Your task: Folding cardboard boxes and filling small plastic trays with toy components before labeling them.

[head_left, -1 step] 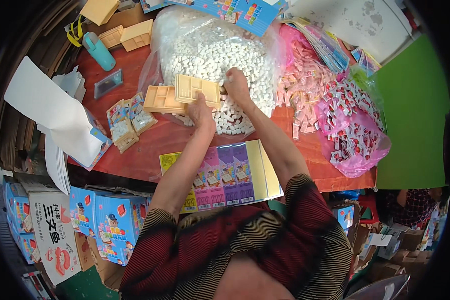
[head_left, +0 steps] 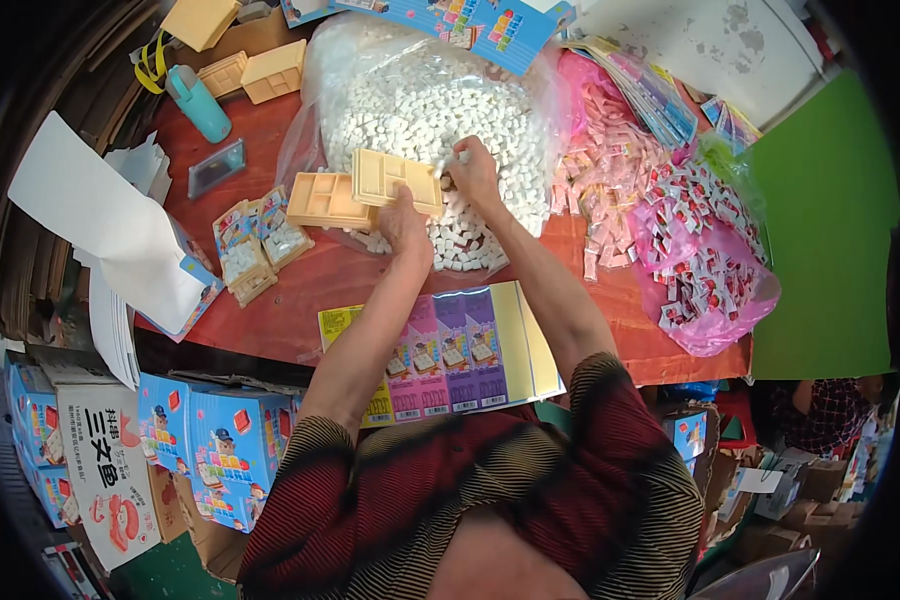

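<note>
My left hand [head_left: 404,222] grips a cream compartment tray [head_left: 382,172] by its near edge, thumb on top. A second cream tray [head_left: 320,197] lies partly under it on the left; whether my fingers also hold that one is hidden. Both hands are over a clear plastic bag [head_left: 318,75] spread open with small white pieces [head_left: 440,105]. Just right of the held tray, my right hand [head_left: 478,180] has its fingers bent together in a pinch above the pieces. What is between the fingertips is too small to make out.
Filled trays [head_left: 250,250] stand left, near a dark flat case [head_left: 217,168] and a teal bottle [head_left: 198,105]. Small pink packets [head_left: 610,150] and a pink bag [head_left: 715,335] of red-and-white sachets lie right. A printed card sheet [head_left: 460,345] rests at the table's near edge.
The held tray has shifted very slightly to the right. The fingers of my right hand have moved a little; everything else stays in place.
</note>
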`<state>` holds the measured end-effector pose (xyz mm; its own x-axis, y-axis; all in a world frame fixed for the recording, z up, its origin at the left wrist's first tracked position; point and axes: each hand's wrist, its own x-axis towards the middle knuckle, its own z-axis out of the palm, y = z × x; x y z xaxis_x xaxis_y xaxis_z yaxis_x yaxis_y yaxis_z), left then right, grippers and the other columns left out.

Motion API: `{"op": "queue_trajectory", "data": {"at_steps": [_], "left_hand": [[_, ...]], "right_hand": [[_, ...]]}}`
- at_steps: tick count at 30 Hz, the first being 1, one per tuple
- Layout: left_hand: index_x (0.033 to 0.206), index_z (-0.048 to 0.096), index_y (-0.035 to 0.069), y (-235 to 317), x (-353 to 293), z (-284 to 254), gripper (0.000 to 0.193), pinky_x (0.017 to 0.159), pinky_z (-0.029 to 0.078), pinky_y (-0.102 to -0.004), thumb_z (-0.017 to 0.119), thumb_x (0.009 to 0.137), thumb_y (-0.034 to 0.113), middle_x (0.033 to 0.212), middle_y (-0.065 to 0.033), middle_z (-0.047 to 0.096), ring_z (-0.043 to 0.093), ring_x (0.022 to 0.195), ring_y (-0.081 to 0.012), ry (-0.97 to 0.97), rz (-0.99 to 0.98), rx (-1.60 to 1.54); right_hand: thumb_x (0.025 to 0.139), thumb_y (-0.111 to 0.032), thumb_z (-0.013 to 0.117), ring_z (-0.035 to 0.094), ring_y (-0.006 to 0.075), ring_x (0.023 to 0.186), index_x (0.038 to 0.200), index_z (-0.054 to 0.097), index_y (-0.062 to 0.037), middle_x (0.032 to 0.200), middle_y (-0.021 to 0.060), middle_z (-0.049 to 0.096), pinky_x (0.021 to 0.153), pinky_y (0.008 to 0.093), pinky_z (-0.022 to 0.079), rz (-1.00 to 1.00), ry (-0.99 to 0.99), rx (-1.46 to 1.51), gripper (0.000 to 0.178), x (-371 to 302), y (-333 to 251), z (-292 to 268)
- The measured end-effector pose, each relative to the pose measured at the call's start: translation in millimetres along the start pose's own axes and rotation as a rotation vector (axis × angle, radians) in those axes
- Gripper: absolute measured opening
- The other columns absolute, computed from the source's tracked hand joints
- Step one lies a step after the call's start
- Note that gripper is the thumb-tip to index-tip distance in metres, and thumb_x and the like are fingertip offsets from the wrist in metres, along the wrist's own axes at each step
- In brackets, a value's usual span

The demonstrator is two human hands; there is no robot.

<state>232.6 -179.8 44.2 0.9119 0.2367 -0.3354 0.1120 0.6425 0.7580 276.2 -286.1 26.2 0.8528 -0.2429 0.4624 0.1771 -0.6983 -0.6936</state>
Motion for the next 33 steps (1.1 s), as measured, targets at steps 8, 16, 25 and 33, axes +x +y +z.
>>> {"op": "queue_trajectory", "data": {"at_steps": [8,16,25,33], "left_hand": [[0.109,0.039,0.001,-3,4,15,0.028,0.075,0.046,-0.0355,0.043,0.084,0.014,0.102,-0.0127,0.048,0.052,0.091,-0.0233,-0.094,-0.144,0.084],[0.106,0.041,0.003,-5,12,17,0.026,0.084,0.041,-0.0363,0.036,0.087,0.02,0.102,-0.0112,0.048,0.048,0.098,-0.0207,-0.193,-0.444,-0.196],[0.106,0.041,0.005,4,2,22,0.023,0.084,0.039,-0.0423,0.037,0.087,0.019,0.096,-0.0093,0.048,0.048,0.095,-0.0245,-0.142,-0.405,-0.052],[0.115,0.036,0.005,14,-1,11,0.031,0.087,0.036,-0.0414,0.037,0.087,0.02,0.112,-0.0104,0.044,0.044,0.104,-0.0237,-0.371,-0.38,0.019]], "right_hand": [[0.081,-0.014,0.046,0.049,0.013,0.065,0.108,0.044,-0.0031,0.071,0.0097,0.053,0.058,0.0257,0.041,0.171,-0.02,0.402,0.029,-15,-21,3],[0.079,-0.013,0.046,0.054,0.0289,0.069,0.098,0.052,-0.0012,0.078,0.0179,0.056,0.064,0.0336,0.042,0.125,-0.04,0.305,0.023,-3,-23,-6],[0.081,-0.009,0.042,0.052,0.0134,0.079,0.096,0.052,0.0005,0.083,0.008,0.057,0.071,0.024,0.04,0.268,0.282,0.789,0.02,8,-3,-19],[0.066,-0.009,0.056,0.05,0.0286,0.076,0.078,0.059,-0.0066,0.079,0.0099,0.054,0.068,0.0364,0.04,-0.239,0.16,0.059,0.012,-9,-16,-28]]}}
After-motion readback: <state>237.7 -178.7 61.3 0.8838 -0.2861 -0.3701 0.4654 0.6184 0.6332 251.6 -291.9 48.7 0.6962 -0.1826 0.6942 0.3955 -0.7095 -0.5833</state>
